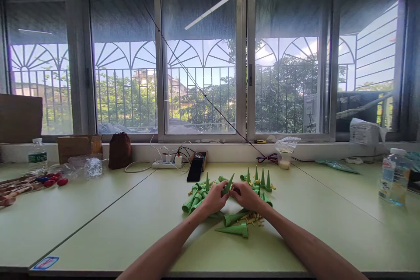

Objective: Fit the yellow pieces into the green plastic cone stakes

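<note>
**Green plastic spike held between two hands over a crowded tabletop**

The left hand (pixel 215 197) is clamped on one green plastic spike (pixel 229 183), its point up and leaning towards one o'clock. The right hand (pixel 246 195) is drawn up close to the left, its curled fingers at the spike's lower end; I cannot tell whether they grip it or something small (the knuckles hide that spot).

Taking the hands as the centre of the dial, a heap of loose spikes (pixel 189 203) lies at eight to nine o'clock on the pale green tabletop (pixel 131 223). A short row of standing spikes (pixel 263 179) rises at two o'clock, tips up. Towards five o'clock is a scatter of pale yellow pegs (pixel 253 219), and just below it, at six, a spike lying flat (pixel 233 229) points to nine.

Farther off, a dark-screened phone (pixel 194 169) sits at ten to eleven o'clock, with a white power strip (pixel 162 165) beyond it at ten. A brown drawstring pouch (pixel 120 152) stands farther out near ten. A clear plastic bottle with a white cap (pixel 393 179) is well apart at three o'clock. Sliding windows (pixel 200 92) fill twelve o'clock.
</note>
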Available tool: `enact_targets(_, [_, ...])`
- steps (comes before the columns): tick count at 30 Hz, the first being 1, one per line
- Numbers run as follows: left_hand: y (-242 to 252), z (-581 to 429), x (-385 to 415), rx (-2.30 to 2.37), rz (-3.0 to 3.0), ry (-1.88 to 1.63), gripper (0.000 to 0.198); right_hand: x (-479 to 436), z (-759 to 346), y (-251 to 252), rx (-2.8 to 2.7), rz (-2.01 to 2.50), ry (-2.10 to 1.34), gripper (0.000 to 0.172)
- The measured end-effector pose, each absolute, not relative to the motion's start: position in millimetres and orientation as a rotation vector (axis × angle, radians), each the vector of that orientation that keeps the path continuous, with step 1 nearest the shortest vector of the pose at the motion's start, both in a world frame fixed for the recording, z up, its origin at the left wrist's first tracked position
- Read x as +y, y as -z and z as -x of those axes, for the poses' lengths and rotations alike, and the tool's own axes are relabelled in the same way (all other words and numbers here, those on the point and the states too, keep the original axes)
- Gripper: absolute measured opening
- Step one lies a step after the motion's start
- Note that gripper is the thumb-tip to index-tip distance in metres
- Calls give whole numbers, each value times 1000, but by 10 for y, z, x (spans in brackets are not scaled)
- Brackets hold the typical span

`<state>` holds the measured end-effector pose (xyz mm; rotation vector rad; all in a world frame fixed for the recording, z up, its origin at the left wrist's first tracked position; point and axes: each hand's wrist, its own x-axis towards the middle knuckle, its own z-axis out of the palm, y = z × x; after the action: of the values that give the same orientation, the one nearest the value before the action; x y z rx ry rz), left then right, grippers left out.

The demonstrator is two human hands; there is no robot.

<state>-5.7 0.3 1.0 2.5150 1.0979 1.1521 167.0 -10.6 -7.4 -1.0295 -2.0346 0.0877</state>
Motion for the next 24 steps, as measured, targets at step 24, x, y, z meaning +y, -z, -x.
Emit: enact_targets(24, [-61, 63, -53, 1158, -2531, -1108, 33, -64, -1680, 115, -2034, 1020, -75, 23])
